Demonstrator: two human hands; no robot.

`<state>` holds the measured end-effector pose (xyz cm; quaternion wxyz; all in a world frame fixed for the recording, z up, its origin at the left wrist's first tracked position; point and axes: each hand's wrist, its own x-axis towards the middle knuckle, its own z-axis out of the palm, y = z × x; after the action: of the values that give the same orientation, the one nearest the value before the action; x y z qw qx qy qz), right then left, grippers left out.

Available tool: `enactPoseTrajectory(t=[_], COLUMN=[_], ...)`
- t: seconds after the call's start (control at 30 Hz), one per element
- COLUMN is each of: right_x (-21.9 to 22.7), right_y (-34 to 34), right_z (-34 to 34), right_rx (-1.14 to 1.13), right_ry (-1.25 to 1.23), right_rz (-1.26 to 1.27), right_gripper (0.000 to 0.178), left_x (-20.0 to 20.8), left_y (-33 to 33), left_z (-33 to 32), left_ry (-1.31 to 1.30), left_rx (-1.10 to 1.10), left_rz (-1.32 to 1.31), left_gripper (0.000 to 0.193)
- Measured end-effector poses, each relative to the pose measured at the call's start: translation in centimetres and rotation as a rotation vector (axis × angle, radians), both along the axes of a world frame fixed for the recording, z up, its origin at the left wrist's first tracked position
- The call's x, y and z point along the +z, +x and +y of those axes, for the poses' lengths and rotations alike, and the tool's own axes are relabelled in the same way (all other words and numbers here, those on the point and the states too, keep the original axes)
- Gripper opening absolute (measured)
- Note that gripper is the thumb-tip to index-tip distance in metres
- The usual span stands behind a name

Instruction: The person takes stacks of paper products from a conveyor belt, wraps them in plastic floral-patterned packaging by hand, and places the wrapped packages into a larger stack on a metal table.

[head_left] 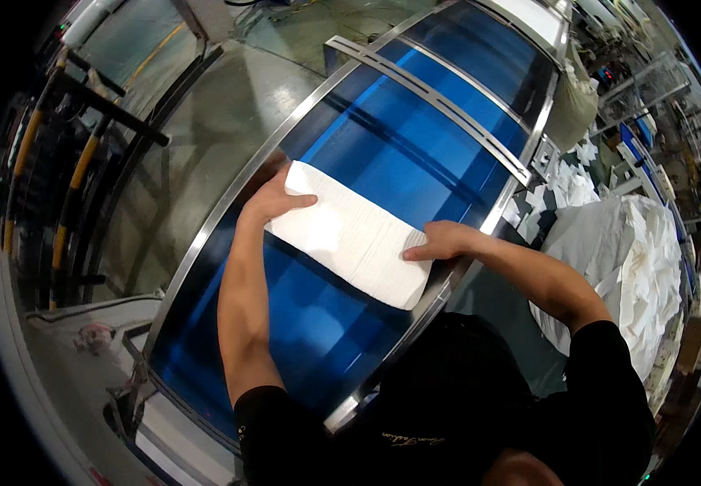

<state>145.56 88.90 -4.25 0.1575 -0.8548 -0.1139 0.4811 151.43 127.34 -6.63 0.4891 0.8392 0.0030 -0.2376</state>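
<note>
A long white stack of thin sheets (350,235), like paper towels or tissues, lies slantwise across a blue conveyor belt (302,312). Fine lines run over its top face. My left hand (274,197) grips its far left end, thumb on top and the other fingers mostly out of sight round the end. At the near right end my right hand (445,241) clasps it the same way, thumb laid on the upper face. Whether the stack touches the belt or hangs just above it, I cannot tell.
Metal rails (229,194) edge the belt on both sides. A slotted metal bar (435,101) crosses above it, beyond the stack. On the right stand a large white sack (601,251) and scattered white scraps (569,185). Black and yellow bars (71,198) rise at the left.
</note>
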Motion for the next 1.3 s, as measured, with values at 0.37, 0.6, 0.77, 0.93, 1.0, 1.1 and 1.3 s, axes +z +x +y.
enactPoseTrajectory(t=[0.37, 0.6, 0.77, 0.93, 1.0, 1.1, 1.3], right_x=[4.6, 2.8, -4.9, -2.7, -0.4, 5.3, 4.7], right_y=[0.0, 2.9, 11.5, 12.6, 9.7, 2.2, -13.4], right_z=[-0.2, 1.9, 4.5, 0.2, -2.8, -7.4, -23.5], right_rx=[0.321, 0.39, 0.374, 0.422, 0.41, 0.208, -0.523], right_ry=[-0.312, 0.274, 0.275, 0.202, 0.225, 0.461, 0.374], right_rz=[-0.411, -1.037, -1.181, -1.121, -1.123, -1.086, -0.875], right_gripper=[0.098, 0.092, 0.103, 0.1, 0.096, 0.079, 0.051], left_x=[2.9, 2.2, 3.4, 4.2, 4.7, 4.8, 8.6], left_y=[1.9, -2.9, -8.0, -11.4, -10.2, -6.5, 1.6], left_z=[-5.5, -7.8, -10.2, -11.9, -13.9, -17.4, -27.5], left_ry=[0.462, 0.568, 0.444, 0.433, 0.408, 0.408, 0.354], left_rx=[0.042, 0.12, 0.115, 0.001, -0.017, -0.045, -0.18], left_rz=[-0.323, -0.972, -0.796, -0.716, -0.697, -0.775, -0.972], left_gripper=[0.082, 0.053, 0.047, 0.047, 0.05, 0.052, 0.052])
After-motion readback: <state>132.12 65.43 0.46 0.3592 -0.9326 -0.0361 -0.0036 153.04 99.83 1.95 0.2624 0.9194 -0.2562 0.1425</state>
